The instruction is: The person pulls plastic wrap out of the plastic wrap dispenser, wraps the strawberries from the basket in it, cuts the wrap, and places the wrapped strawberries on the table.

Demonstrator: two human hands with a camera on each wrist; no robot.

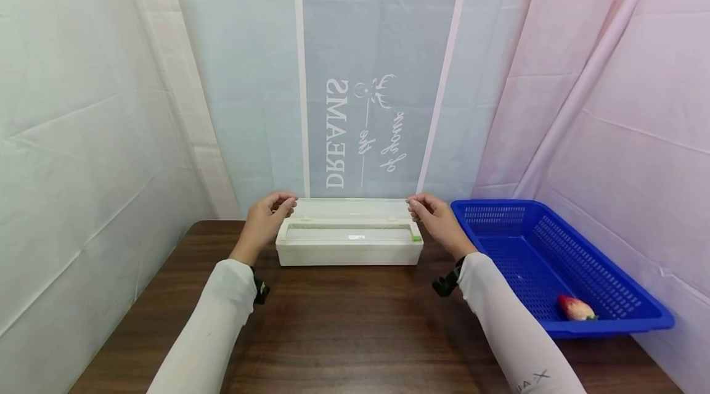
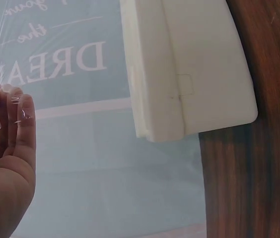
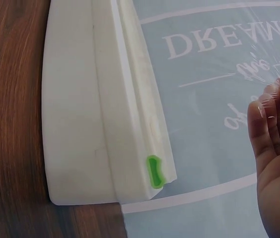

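Plastic wrap [image 3: 265, 59], clear and creased near the fingers, stretches between the two hands, at the far side of a white box [image 1: 349, 254]. The left hand [image 1: 263, 221] pinches one corner between thumb and fingers, just beside the box's left end; the right hand [image 1: 437, 221] pinches the other corner in the same way, near the right end. Some wrap also clings over the fingertips. A green slider [image 3: 155, 172] sits at the right end of the box, which rests on a brown wooden table [image 1: 333, 332], close to the grey-blue cloth [image 1: 383, 24] with white lettering. Right of the right hand stands a blue basket [image 1: 610, 327], a strawberry [image 1: 575, 307] lying inside at its near end.
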